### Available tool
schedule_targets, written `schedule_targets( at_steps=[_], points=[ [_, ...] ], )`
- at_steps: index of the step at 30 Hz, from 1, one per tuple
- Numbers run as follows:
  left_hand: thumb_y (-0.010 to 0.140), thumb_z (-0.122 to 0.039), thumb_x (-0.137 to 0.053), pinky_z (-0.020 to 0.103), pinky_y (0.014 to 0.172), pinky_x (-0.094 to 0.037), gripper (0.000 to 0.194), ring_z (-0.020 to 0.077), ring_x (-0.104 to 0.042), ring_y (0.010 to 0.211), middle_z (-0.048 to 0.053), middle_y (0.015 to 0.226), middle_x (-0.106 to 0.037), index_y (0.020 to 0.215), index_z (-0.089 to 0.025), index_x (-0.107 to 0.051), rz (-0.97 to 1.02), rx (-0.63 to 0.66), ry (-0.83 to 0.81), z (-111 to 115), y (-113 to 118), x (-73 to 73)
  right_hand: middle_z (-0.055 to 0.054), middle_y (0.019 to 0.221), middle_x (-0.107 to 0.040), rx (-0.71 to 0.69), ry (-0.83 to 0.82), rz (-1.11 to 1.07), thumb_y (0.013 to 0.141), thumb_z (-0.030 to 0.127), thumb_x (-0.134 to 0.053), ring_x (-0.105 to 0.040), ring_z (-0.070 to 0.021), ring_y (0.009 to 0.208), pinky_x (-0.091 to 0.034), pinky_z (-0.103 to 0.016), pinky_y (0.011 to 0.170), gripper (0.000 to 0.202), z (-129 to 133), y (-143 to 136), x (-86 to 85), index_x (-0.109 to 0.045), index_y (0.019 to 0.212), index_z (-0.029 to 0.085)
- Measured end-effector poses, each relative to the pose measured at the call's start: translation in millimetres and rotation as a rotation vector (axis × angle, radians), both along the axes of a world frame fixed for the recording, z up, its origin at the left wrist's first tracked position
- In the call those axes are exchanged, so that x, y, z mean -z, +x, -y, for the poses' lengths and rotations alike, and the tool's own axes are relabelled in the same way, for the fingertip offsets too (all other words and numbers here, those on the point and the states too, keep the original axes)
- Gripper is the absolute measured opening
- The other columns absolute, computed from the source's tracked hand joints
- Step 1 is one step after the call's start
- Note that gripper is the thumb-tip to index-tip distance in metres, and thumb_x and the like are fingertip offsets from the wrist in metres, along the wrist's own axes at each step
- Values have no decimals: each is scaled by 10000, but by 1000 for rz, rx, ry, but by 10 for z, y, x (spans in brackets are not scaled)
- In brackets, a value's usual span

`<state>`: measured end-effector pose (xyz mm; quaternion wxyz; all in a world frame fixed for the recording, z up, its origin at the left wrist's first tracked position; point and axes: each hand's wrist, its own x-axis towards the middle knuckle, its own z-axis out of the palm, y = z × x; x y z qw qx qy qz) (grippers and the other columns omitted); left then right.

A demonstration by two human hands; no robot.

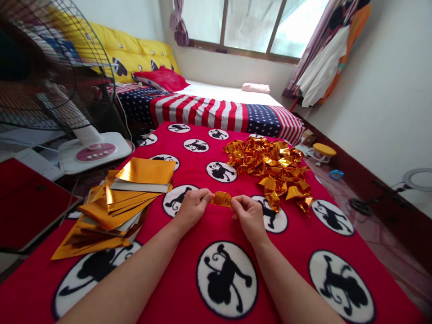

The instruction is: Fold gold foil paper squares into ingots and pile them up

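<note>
A bed (216, 112) stands under the window (251, 27), beyond your red-clothed bench (293, 245). Stacked gold sheets (146, 171) lie at your left, a heap of gold foil (261, 155) at your right. Between them, your left hand (191, 206) and right hand (250, 218), fingertips together, pinch opposite ends of a small gold piece (222, 199).

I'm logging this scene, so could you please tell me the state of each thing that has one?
Foil: held at both ends
Left hand: pinching the foil's left end
Right hand: pinching the foil's right end
Sheets: unevenly stacked
Pieces: bent, loosely heaped
Cloth: spread out
Fan: upright; running or not, cannot tell
Left curtain: gathered
</note>
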<state>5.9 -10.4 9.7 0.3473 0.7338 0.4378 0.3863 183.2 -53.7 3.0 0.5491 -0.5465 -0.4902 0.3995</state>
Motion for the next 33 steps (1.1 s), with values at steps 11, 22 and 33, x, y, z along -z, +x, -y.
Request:
schedule_targets(
  at_steps=[11, 22, 33],
  points=[
    [928, -388, -445, 234, 563, -303, 345, 106, -453, 555, -35, 574, -498, 685, -172, -563, -85, 1, 62, 23, 30, 14, 25, 557, -555, 10, 24, 29, 790, 395, -647, -470, -101, 442, -343, -215, 417, 226, 59, -12, -53, -647, 725, 179],
    [908, -325, -496, 224, 540, -300, 318, 90, -431, 538, -29, 561, -505, 672, -145, -611, -13, 130, 58, 92, 94, -12, 17, 605, -565, -27, 101, 42, 819, 344, -638, -469, -98, 525, -371, -216, 493, 207, 74, -64, -80, -637, 699, 176],
    [798, -367, -656, 197, 541, -339, 234, 96, -465, 582, -25, 628, -561, 754, -139, -634, 119, 128, -81, 88, 107, 9, 20, 598, -578, 71, 88, -33, 819, 385, -653, -428, -78, 464, -335, -213, 438, 235, 79, -95, -49, -651, 741, 163]
  ],
)
